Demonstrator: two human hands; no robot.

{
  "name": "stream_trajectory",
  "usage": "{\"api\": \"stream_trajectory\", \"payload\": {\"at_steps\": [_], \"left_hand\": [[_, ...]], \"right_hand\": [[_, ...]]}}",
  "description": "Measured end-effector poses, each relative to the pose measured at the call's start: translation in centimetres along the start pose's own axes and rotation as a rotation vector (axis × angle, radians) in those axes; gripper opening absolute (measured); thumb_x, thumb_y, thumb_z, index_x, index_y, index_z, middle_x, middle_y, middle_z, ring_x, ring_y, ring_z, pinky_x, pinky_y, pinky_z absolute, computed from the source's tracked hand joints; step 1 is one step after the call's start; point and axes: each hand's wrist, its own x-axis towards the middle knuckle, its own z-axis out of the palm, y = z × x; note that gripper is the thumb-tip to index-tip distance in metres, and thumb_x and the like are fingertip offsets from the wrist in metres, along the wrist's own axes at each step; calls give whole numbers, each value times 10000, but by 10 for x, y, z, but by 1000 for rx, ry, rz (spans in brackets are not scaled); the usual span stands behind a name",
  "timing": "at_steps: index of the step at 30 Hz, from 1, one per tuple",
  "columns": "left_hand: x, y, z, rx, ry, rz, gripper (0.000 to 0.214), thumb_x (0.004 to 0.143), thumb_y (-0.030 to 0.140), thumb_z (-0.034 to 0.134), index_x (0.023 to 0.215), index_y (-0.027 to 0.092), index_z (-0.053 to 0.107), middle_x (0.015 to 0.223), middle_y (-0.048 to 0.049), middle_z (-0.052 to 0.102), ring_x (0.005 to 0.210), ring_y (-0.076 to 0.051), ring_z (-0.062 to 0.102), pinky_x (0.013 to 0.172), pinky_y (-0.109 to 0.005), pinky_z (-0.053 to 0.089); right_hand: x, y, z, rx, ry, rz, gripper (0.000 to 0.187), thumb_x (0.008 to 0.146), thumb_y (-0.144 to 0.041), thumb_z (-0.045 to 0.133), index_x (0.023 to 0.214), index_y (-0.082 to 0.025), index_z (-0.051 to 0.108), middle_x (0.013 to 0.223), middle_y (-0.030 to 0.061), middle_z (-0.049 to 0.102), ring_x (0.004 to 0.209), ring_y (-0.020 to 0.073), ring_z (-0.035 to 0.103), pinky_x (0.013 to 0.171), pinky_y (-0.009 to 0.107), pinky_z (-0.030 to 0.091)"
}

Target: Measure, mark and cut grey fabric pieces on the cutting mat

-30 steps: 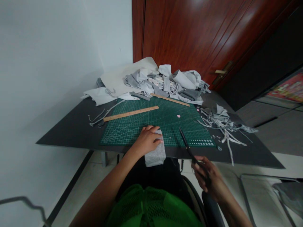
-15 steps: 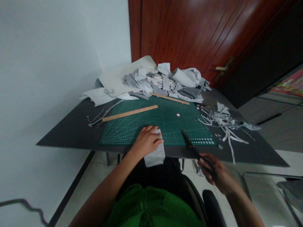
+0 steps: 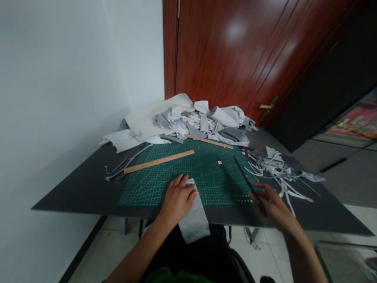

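My left hand point(image 3: 176, 198) lies flat, fingers spread, on a light grey fabric piece point(image 3: 194, 217) that hangs over the near edge of the green cutting mat point(image 3: 153, 179). My right hand point(image 3: 272, 204) is closed around the handles of black scissors point(image 3: 246, 180), whose blades point away over the mat's right side. A small pink dot point(image 3: 219, 162) sits on the mat between the two hands.
Two wooden rulers point(image 3: 159, 161) point(image 3: 208, 141) lie on the mat. A heap of grey and white fabric point(image 3: 194, 120) fills the back of the dark table point(image 3: 73, 184). Cut strips point(image 3: 277, 169) lie to the right. A red-brown door point(image 3: 235, 55) stands behind.
My right hand has risen from below the table edge onto the mat's right side, carrying the scissors forward. The camera tilted up; my left hand stays on the fabric.
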Motion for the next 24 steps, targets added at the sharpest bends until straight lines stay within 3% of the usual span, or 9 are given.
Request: {"api": "stream_trajectory", "payload": {"at_steps": [6,8,11,14,17,21,24], "left_hand": [[4,-2,-5,83,18,-70,236,988,317,608,1146,264,775,1432,-88,641,1375,-370,534,1103,-578,487],[5,-3,-4,106,28,-46,250,990,316,598,1167,260,765,1411,-89,656,1360,-367,548,1107,-575,491],[4,-5,-1,124,25,-22,278,993,314,586,1211,252,748,1409,-93,660,1358,-362,558,1128,-569,484],[5,-11,2,119,0,-11,289,991,294,587,1230,249,743,1440,-86,643,1391,-357,540,1162,-566,460],[11,-18,4,71,-49,7,320,995,270,588,1286,255,720,1499,-78,598,1439,-335,502,1201,-544,423],[33,-28,10,15,-132,25,386,1024,309,567,1393,236,652,1599,-107,486,1533,-331,372,1243,-553,346],[62,-35,16,-13,-195,64,399,1053,329,523,1424,223,623,1624,-126,445,1548,-320,343,1253,-554,316]], "right_hand": [[113,-41,17,-204,45,-277,565,718,-381,782,1214,-208,573,795,32,716,606,198,639,523,287,463],[152,-41,25,-195,45,-319,506,757,-352,720,1207,-173,574,789,50,719,637,214,651,575,315,489],[191,-20,33,-312,200,-427,470,760,-292,699,1198,-160,598,899,103,756,842,261,706,757,369,528],[208,13,30,-438,256,-435,533,780,-306,686,1288,-175,593,929,99,769,832,271,713,793,396,533],[216,38,22,-475,301,-437,474,768,-318,682,1212,-157,657,998,127,773,891,288,725,803,388,547],[226,47,15,-611,331,-456,331,802,-305,639,1078,-154,740,963,136,776,888,298,725,804,382,542],[230,44,14,-679,310,-456,308,811,-285,643,1060,-145,760,951,144,783,868,298,726,806,377,535]]}}
